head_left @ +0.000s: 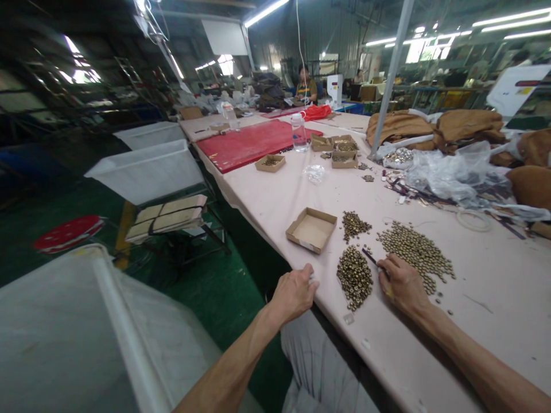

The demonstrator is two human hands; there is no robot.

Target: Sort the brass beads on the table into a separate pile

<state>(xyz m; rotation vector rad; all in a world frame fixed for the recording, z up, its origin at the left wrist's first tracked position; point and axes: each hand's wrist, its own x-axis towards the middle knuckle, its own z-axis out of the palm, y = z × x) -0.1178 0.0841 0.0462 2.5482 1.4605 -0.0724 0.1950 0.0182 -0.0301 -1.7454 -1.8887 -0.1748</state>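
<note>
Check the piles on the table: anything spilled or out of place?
Slightly: a few stray small pieces lie loose off the near edge of the widest pile, odd because most others sit grouped.

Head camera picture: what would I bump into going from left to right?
Red round seat, strapped pale pad, left hand, metal-bit pile between the hands, right hand, brown material at the right edge.

Left hand (297,291) curled, right hand (401,282) in a fingertip pinch, forearms (465,341) outstretched.
</note>
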